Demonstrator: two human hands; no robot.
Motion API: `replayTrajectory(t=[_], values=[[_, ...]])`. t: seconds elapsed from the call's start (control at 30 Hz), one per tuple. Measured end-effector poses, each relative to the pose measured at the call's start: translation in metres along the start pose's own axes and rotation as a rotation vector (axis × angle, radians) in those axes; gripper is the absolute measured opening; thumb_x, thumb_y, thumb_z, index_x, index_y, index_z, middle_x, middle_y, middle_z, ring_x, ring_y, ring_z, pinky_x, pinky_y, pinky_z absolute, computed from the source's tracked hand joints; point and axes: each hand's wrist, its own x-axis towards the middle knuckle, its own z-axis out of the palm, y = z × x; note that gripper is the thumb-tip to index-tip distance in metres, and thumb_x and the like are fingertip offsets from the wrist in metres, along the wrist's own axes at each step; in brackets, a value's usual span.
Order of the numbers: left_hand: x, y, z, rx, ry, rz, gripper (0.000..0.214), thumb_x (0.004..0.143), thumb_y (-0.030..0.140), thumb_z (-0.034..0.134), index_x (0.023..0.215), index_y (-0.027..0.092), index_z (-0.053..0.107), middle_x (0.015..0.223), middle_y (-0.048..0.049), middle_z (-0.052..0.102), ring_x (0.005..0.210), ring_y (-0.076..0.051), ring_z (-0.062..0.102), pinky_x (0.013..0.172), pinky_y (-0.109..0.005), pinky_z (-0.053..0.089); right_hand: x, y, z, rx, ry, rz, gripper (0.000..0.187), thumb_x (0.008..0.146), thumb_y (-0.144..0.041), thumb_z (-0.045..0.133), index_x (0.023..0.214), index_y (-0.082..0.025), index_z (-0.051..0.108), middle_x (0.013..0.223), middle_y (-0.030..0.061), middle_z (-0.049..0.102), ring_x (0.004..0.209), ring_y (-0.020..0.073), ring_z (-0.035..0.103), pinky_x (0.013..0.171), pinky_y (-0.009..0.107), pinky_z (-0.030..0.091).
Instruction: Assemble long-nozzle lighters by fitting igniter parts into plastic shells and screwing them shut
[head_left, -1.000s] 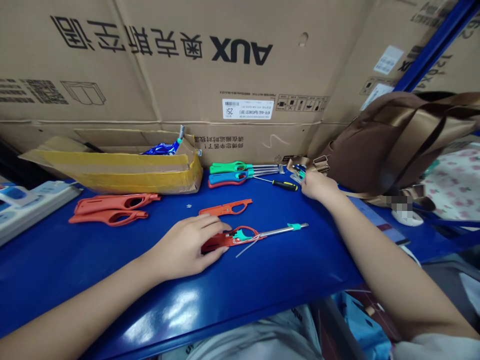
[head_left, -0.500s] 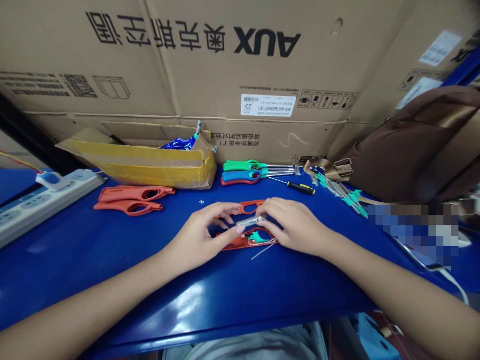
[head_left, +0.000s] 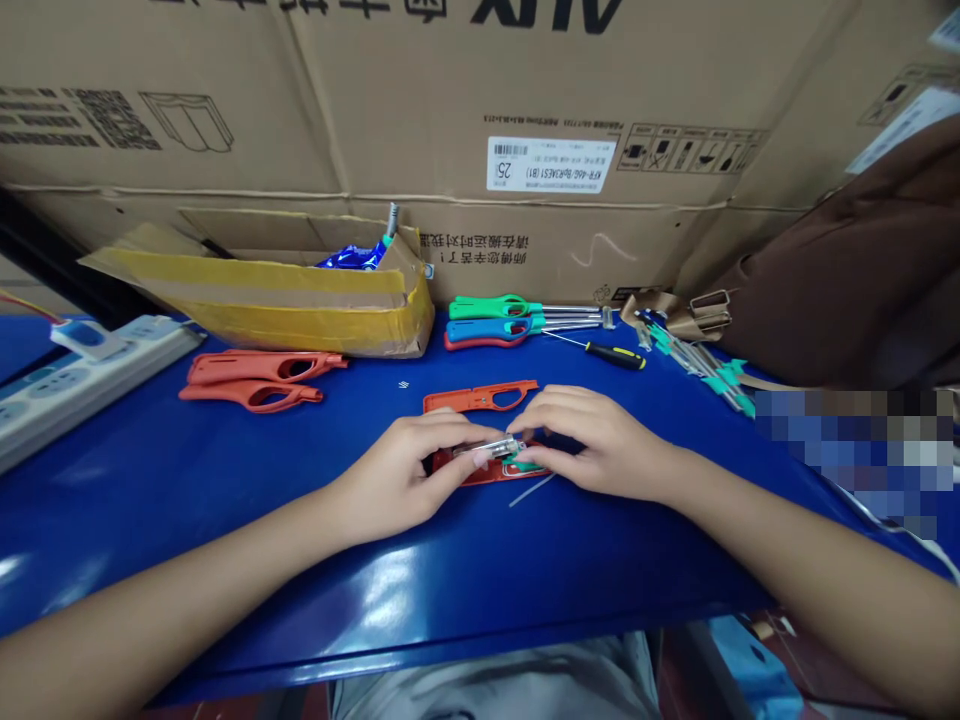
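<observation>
My left hand (head_left: 409, 465) grips a small clear lighter fuel tank (head_left: 493, 449) between thumb and fingers. At the tank's right end, the thumb and forefinger of my right hand (head_left: 600, 440) close around the metal-looking tip. Beneath lies an orange lighter shell half (head_left: 480, 479), partly covered by both hands. A green trigger (head_left: 526, 462) and thin wires sit in its right part. From there a thin translucent tube (head_left: 531, 491) sticks out over the table. The other orange shell half (head_left: 469, 399) rests just behind, hollow side up.
Orange shells (head_left: 255, 380) lie at left, near a power strip (head_left: 112, 375). Behind stands a yellow-taped carton (head_left: 300, 320). Green and blue lighters (head_left: 487, 325), a screwdriver (head_left: 615, 355) and metal lighter tubes (head_left: 697, 360) lie at the back. A brown bag (head_left: 847, 270) stands at right.
The fuel tank has come down and right, close over the lower shell half. My left fingers have closed more around it. The camera view has tilted downward.
</observation>
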Motion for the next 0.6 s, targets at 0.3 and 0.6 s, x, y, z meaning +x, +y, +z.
replayTrajectory(t=[0.3, 0.6], values=[[0.0011, 0.0018, -0.0051, -0.117, -0.157, -0.006, 0.030, 0.104, 0.021, 0.048, 0.122, 0.019, 0.073, 0.098, -0.0066, 0.077, 0.088, -0.017, 0.071, 0.084, -0.027, 0.055, 0.0001, 0.0001, -0.0038, 0.009, -0.029, -0.102, 0.016, 0.100, -0.033, 0.063, 0.106, -0.020, 0.069, 0.100, 0.0033, 0.077, 0.094, 0.0159, 0.067, 0.083, 0.031, 0.042], [0.0017, -0.0005, -0.0075, -0.213, -0.206, -0.057, 0.032, 0.106, 0.026, 0.044, 0.115, 0.015, 0.073, 0.088, -0.0046, 0.074, 0.078, -0.014, 0.067, 0.077, -0.024, 0.054, -0.0013, 0.0005, -0.0094, -0.037, -0.027, -0.112, 0.015, 0.099, -0.032, 0.064, 0.105, -0.019, 0.069, 0.099, 0.0043, 0.077, 0.093, 0.0168, 0.066, 0.082, 0.032, 0.041]])
